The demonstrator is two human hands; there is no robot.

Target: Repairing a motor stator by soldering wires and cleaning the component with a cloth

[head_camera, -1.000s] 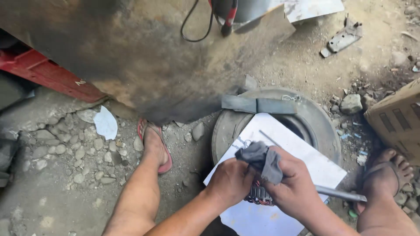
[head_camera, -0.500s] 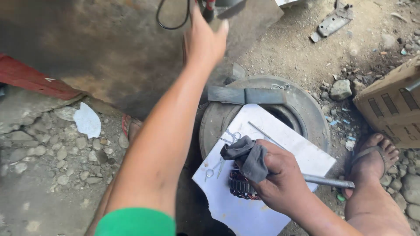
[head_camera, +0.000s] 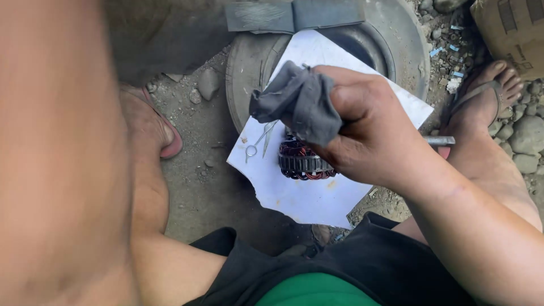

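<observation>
Half a second ago the left arm stretched up and away toward the dark bulk above; now that arm fills the whole left side of the view as a blurred mass, its hand out of sight, so whether it is clenched or loose cannot be told. The view has also drawn closer, and the tyre now sits at the top edge. Going rightward, a foot in a red sandal (head_camera: 156, 127) rests on the gravel, and beside it a white sheet (head_camera: 306, 195) lies across the old tyre (head_camera: 243, 62). On the sheet's left part lie small scissors (head_camera: 258, 141). Just right of them stands the copper-wound stator (head_camera: 303, 160), a dark ring with reddish coils, on the sheet and partly under the right hand (head_camera: 374, 127). That hand is clenched around a grey rag (head_camera: 300, 102), fingers curled tight, pressing down against the stator's top as before. A metal rod (head_camera: 439, 140) pokes out behind the wrist, near the other sandalled foot (head_camera: 481, 96).
</observation>
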